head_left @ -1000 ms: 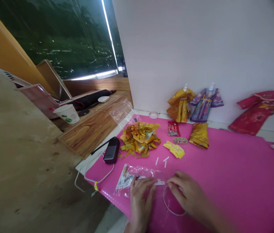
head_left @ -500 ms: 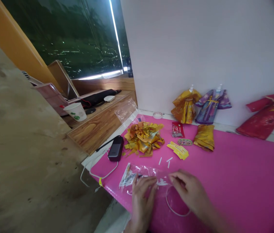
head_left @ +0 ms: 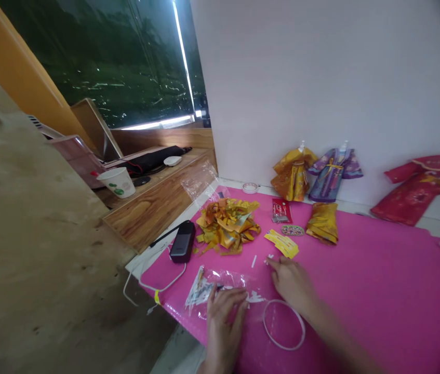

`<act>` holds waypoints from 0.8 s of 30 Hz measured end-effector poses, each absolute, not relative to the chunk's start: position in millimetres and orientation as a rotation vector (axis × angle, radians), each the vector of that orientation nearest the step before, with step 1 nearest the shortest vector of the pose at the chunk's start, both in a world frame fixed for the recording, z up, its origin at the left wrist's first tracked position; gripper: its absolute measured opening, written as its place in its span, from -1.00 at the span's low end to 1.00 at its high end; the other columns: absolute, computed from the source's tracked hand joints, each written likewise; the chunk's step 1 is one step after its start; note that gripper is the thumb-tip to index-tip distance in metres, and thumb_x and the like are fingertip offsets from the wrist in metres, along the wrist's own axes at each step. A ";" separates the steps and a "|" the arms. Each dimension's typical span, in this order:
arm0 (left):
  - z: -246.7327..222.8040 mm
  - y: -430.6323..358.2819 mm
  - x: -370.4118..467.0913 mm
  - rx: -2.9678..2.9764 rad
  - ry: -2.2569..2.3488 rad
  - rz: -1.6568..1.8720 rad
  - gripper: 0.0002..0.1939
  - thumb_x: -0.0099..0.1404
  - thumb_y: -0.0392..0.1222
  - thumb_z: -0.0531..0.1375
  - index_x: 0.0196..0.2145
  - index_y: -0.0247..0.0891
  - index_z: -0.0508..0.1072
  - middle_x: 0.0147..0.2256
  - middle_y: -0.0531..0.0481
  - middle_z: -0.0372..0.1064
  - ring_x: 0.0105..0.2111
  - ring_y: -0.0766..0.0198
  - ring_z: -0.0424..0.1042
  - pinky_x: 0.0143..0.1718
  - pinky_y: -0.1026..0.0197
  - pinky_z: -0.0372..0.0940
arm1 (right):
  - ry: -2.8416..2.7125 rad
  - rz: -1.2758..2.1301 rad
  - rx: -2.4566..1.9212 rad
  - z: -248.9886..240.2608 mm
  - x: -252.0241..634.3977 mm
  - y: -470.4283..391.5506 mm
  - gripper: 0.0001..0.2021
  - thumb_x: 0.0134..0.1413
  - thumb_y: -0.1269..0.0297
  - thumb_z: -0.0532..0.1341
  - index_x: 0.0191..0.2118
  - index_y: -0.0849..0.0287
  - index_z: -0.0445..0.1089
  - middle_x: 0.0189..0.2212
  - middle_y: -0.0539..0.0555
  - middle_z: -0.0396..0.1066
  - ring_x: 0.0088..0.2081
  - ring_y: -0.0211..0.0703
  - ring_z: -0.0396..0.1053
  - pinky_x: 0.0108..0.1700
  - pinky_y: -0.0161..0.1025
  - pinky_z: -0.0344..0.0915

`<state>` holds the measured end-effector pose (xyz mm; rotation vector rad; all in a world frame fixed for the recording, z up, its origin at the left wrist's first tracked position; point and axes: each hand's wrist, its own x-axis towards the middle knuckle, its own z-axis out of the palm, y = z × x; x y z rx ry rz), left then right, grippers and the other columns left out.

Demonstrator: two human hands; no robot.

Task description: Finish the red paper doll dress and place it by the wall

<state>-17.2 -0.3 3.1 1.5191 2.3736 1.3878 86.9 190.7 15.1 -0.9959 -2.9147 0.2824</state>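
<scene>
Right hand (head_left: 292, 283) down at the short, thin white strips (head_left: 270, 256)

From my remote seat, I read the step in hand as fingertip work on the strips, which lie on the glossy pink table cover (head_left: 363, 301) just short of the flat yellow paper pieces (head_left: 282, 243). The right index finger reaches them; I can't tell whether anything is pinched. The left hand (head_left: 224, 317) is half curled over the clear, crinkled plastic bag (head_left: 225, 278); its grip is hidden from me. One loose white strip (head_left: 254, 261) lies apart. To me, the next move calls for a light, precise pinch, clear of the thin white ring (head_left: 288, 348) beside the right forearm.
</scene>
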 end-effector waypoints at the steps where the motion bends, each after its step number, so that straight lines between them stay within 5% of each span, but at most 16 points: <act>1: 3.0 0.0 -17.3 1.520 2.376 1.387 -0.85 0.35 -0.15 0.15 -0.22 -0.05 0.55 -0.21 -0.02 0.59 -0.18 0.08 0.56 0.17 -0.43 0.10 | -2.910 0.278 -1.007 15.3 85.4 192.3 -0.54 0.15 0.47 0.04 0.13 0.17 0.42 -0.22 0.25 0.50 -0.15 0.07 0.46 -0.11 -0.10 0.28; 10: 11.2 2.1 -13.6 1.515 2.392 1.428 -0.83 0.35 -0.13 0.15 -0.26 -0.09 0.57 -0.26 -0.06 0.60 -0.22 0.07 0.57 0.14 -0.36 0.19 | -2.848 0.469 -0.955 19.1 91.2 193.3 -0.58 0.17 0.48 0.02 0.06 0.17 0.47 -0.19 0.21 0.52 -0.15 -0.04 0.48 -0.04 -0.15 0.29; 16: 9.0 6.5 -10.8 1.436 2.374 1.459 -0.86 0.34 -0.16 0.17 -0.25 -0.08 0.56 -0.25 -0.03 0.60 -0.22 0.06 0.57 0.11 -0.43 0.18 | -2.563 1.045 -0.706 44.9 117.5 167.5 -0.68 0.21 0.39 -0.02 -0.23 0.15 0.50 -0.29 0.09 0.51 -0.22 -0.14 0.47 -0.13 -0.23 0.32; 24: 17.5 13.6 -1.3 1.474 2.329 1.551 -0.88 0.32 -0.20 0.19 -0.27 -0.11 0.56 -0.28 -0.02 0.60 -0.25 0.14 0.57 0.17 -0.29 0.19 | -2.758 0.815 -0.797 47.9 108.6 133.7 -0.72 0.21 0.35 0.07 -0.41 0.10 0.51 -0.44 0.04 0.51 -0.39 -0.10 0.46 -0.31 -0.22 0.23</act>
